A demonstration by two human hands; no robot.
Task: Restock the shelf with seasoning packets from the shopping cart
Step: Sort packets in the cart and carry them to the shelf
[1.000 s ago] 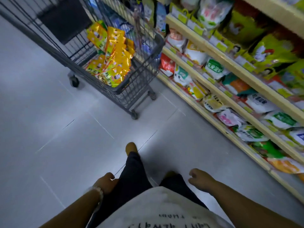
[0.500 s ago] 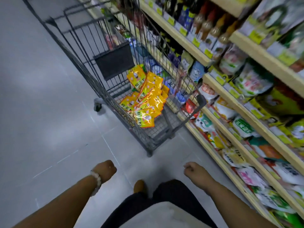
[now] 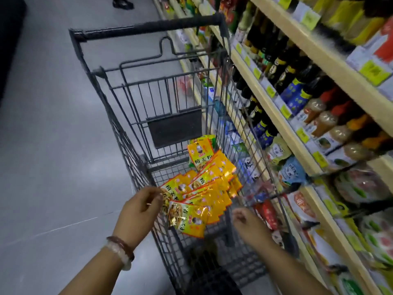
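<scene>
Seasoning packets (image 3: 204, 188), yellow and orange, lie fanned in a loose heap on the wire floor of the shopping cart (image 3: 136, 133), toward its near end, with one packet standing on edge at about 12 o'clock of the heap against the dark seat flap (image 3: 174, 128). The left hand (image 3: 140, 209) reaches over the cart's left rim at 9 o'clock of the heap, fingers curled, thumb and fingertips at the edge of the nearest packets; whether it actually pinches one I cannot tell. The right hand (image 3: 248, 224) hangs at 4 o'clock of the heap, inside the basket, fingers loosely curled and holding nothing. The cart's right wall runs just beside the shelf (image 3: 282, 133), which carries bottles above and bagged goods below. Open grey floor (image 3: 49, 145) spreads wide at 9 o'clock of the cart. Beaded bracelets (image 3: 121, 250) ring the left wrist.
</scene>
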